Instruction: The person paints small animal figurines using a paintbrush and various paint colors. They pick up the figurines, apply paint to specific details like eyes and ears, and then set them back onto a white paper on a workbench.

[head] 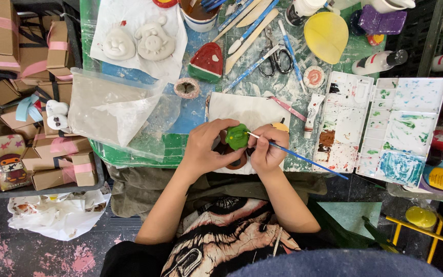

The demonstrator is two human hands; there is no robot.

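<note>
My left hand (207,146) holds a small green painted clay figure (237,136) over a white paper sheet (247,110) at the table's near edge. My right hand (267,149) grips a thin blue-handled paintbrush (303,160), whose tip touches the right side of the green figure. The brush handle sticks out to the right and toward me. A brown piece lies partly hidden under both hands.
Two white paint palettes (385,128) lie to the right. Behind my hands are a red-and-green watermelon-shaped piece (207,62), two unpainted white clay figures (137,43), scissors (275,59), brushes, a paint tube (313,113) and a yellow disc (326,30). Small cardboard boxes (32,66) fill the left.
</note>
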